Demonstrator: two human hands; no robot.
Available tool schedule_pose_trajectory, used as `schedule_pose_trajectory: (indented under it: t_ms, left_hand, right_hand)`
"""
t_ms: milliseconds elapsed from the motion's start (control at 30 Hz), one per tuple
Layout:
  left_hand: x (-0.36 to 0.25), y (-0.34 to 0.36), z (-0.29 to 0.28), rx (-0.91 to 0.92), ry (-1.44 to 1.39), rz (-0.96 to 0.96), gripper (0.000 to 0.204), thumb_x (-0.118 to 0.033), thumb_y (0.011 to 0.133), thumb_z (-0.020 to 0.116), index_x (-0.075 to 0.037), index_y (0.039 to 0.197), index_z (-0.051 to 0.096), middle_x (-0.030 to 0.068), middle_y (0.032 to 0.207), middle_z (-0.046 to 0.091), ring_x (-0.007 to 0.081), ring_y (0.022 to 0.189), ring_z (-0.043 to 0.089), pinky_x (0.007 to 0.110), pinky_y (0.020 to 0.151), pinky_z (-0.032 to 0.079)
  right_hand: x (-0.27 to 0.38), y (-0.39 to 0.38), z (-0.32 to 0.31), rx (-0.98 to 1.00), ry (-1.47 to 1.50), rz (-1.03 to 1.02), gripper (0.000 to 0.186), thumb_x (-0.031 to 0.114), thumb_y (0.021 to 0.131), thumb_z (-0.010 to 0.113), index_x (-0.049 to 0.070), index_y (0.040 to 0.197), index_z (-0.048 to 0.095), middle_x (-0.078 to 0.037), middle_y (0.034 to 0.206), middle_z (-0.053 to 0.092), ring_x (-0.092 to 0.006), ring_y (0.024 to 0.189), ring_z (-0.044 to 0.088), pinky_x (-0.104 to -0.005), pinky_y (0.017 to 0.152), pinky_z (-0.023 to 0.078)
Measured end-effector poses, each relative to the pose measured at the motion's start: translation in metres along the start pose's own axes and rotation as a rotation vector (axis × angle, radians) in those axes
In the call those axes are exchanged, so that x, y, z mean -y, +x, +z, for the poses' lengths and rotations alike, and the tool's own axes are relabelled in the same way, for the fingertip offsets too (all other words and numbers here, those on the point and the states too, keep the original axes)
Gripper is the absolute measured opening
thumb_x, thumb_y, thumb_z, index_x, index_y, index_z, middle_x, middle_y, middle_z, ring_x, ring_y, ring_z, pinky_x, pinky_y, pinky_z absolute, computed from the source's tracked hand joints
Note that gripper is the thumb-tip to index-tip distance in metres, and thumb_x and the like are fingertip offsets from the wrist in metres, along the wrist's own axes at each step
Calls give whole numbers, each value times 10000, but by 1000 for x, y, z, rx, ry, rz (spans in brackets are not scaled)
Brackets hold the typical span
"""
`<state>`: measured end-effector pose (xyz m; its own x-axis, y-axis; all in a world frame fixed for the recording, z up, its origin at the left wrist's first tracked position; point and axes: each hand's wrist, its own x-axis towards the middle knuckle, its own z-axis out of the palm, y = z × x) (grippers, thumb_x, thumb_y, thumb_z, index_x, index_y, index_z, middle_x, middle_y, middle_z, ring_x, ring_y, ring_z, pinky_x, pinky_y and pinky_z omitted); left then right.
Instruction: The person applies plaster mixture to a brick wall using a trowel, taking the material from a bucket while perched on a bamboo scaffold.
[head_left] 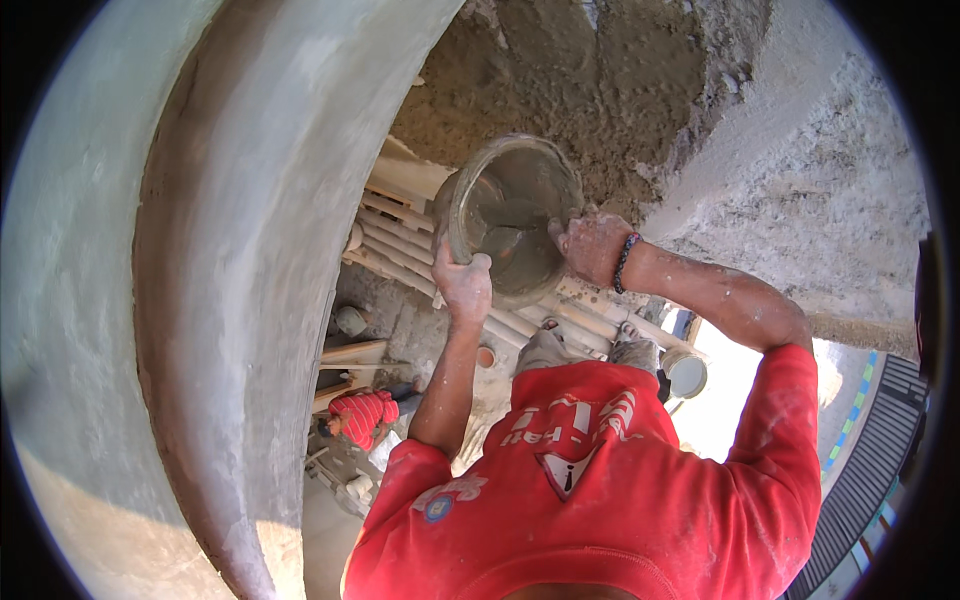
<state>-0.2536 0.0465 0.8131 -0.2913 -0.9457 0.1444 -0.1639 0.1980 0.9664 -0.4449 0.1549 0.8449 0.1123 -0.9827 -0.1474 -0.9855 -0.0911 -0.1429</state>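
Note:
A mortar-smeared bucket (462, 225) is tilted in front of me, with grey wet mortar (525, 268) inside. My left hand (463, 286) is closed on its near left rim, thumb outside. On the right side, my right hand (592, 247) is closed with its fingertips just inside the rim. What those fingers hold is hidden; a flat, mortar-coated shape (510, 212) lies in the bucket beside them. Beyond the bucket, rough wet mortar (570, 80) covers part of the wall.
Wooden poles (400, 240) form a platform under my feet. A smooth curved grey wall (260, 250) rises on the left. Rough whitish wall (810, 190) stands on the right. Far below are a person in a red striped shirt (358, 417) and a bucket of pale liquid (686, 375).

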Motion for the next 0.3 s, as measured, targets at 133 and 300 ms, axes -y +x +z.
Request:
schedule_pose_trajectory:
  t_ms: [133, 300]
  left_hand:
    - [-6, -3, 7, 12, -20, 51, 664, 115, 614, 497, 20, 1270, 532, 144, 1264, 545, 280, 1237, 456, 352, 1056, 354]
    - [-23, -4, 8, 73, 221, 206, 738, 119, 626, 505, -18, 1350, 480, 114, 1499, 344, 327, 1372, 305, 410, 1142, 241]
  right_hand:
    - [-13, 21, -28, -87, -222, 88, 328, 155, 875, 515, 1, 1156, 585, -145, 992, 663, -271, 984, 636, -394, 823, 503]
    - [-14, 41, -25, -43, -87, 91, 276, 169, 886, 539, 86, 1129, 641, -73, 1064, 677, -278, 1062, 618, -389, 886, 492]
